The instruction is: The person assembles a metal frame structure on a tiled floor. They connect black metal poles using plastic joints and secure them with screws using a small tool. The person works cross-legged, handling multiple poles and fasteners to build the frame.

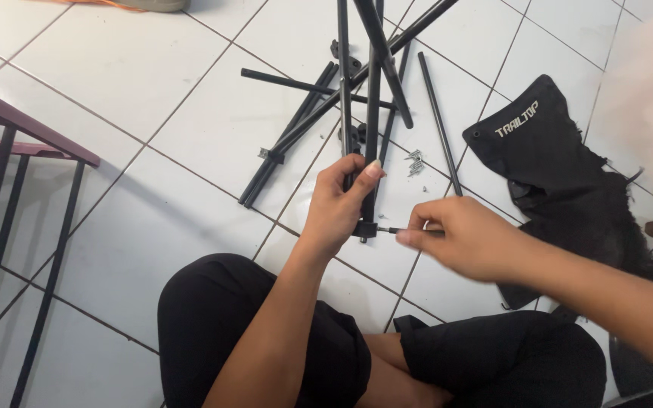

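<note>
At the bottom of the frame the person sits cross-legged on the white tiled floor point(153, 98), knees in black shorts point(251, 325) spread to either side, so the work sits just in front of the lap within easy reach of both arms.

Just above the knees, at centre frame, the left hand point(338, 204) is closed around the lower end of an upright black metal rod point(372, 113), thumb up along it, holding it steady and near vertical. At the rod's foot a small black end fitting point(365, 230) shows below the fingers. The right hand point(459, 238), a little blurred, comes in from the right with fingertips pinched on a thin dark tool or screw point(391, 230) whose tip points sideways into that fitting; the grip looks closed on it, though the blur hides what exactly it is. One hand braces the rod so that the other can work at the joint.

Right of the hands a black fabric bag point(546, 151) lies crumpled on the tiles. Just beyond the hands, a small heap of silver screws point(416, 162) rests close by, ready to pick from. Further up, more black rods point(304, 121) lie crossed and fanned over the floor, some joined to the held one. At the left edge stands a dark-framed piece of furniture point(17, 143) with thin legs.
</note>
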